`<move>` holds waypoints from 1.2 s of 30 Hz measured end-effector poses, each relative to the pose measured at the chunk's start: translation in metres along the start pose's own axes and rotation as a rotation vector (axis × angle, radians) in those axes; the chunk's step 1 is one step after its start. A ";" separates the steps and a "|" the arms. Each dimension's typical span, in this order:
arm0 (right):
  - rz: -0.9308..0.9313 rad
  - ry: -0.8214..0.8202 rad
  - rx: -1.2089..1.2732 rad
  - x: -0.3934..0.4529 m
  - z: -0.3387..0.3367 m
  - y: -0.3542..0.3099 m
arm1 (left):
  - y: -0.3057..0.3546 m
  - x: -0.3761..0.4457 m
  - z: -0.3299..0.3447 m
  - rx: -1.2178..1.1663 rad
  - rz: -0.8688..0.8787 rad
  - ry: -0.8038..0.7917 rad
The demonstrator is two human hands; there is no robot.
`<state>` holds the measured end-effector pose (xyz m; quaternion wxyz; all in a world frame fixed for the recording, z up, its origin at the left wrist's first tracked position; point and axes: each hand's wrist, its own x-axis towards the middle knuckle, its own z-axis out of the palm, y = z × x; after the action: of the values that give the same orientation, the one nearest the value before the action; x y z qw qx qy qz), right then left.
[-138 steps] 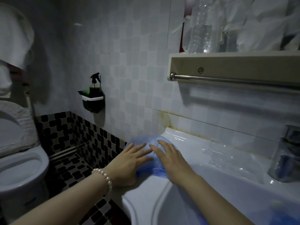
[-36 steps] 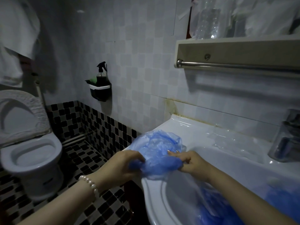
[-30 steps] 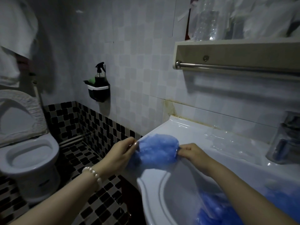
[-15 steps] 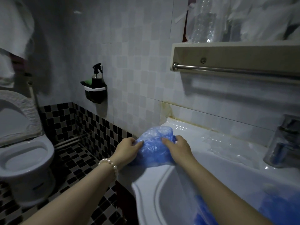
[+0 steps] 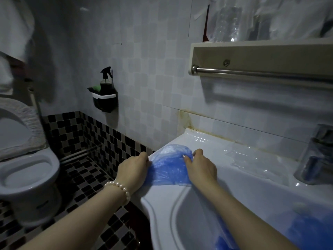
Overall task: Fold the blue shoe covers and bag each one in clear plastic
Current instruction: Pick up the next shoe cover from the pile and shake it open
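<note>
Both hands (image 5: 133, 168) (image 5: 201, 168) low, fingers (image 5: 187, 160) curled.

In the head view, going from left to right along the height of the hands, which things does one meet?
Toilet → left hand → blue shoe cover → right hand → clear plastic bag → faucet.

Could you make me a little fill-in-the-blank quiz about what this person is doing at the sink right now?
1. Both hands press a ____ shoe cover onto the sink rim.
2. The left hand wears a ____ bracelet at its wrist.
3. Clear plastic bags lie on the sink's ledge to the ____ of the right hand.

Missing words: blue; pearl; right
</note>
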<state>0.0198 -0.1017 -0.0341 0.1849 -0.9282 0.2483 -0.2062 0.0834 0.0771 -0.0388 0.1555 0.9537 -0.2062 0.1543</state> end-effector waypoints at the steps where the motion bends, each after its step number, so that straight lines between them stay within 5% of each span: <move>1: 0.009 -0.012 0.022 0.001 0.000 0.002 | 0.001 -0.001 0.000 0.015 0.017 -0.005; 6: 0.055 -0.103 0.162 0.011 -0.001 0.013 | -0.002 0.000 0.002 0.083 0.117 -0.013; 10: 0.011 -0.026 -0.010 0.006 0.001 0.017 | -0.004 0.003 0.000 0.048 0.146 -0.082; 17: -0.202 0.111 -0.200 0.000 0.015 0.016 | 0.015 0.044 -0.017 -0.419 -0.121 -0.376; 20: -0.228 0.120 -0.210 -0.001 0.019 0.018 | 0.030 0.051 -0.019 -0.279 -0.063 -0.572; 24: -0.230 0.086 -0.113 0.002 0.019 0.025 | 0.041 0.049 -0.025 -0.223 -0.025 -0.624; 27: -0.152 0.073 0.275 0.017 0.010 0.024 | 0.044 0.049 -0.032 -0.436 -0.004 -0.411; 29: -0.196 0.179 0.630 0.023 -0.008 0.020 | 0.044 0.051 -0.044 -0.535 0.136 -0.018; 32: -0.417 0.298 0.730 0.020 -0.035 0.016 | 0.041 0.041 -0.059 -0.211 0.573 0.518; 36: -0.731 0.398 0.347 0.004 -0.029 0.021 | 0.025 0.008 -0.037 0.045 0.788 0.348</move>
<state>0.0010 -0.1279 -0.0176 0.2016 -0.8525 -0.1032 -0.4712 0.0711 0.0655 0.0034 0.0965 0.7650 -0.5218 0.3650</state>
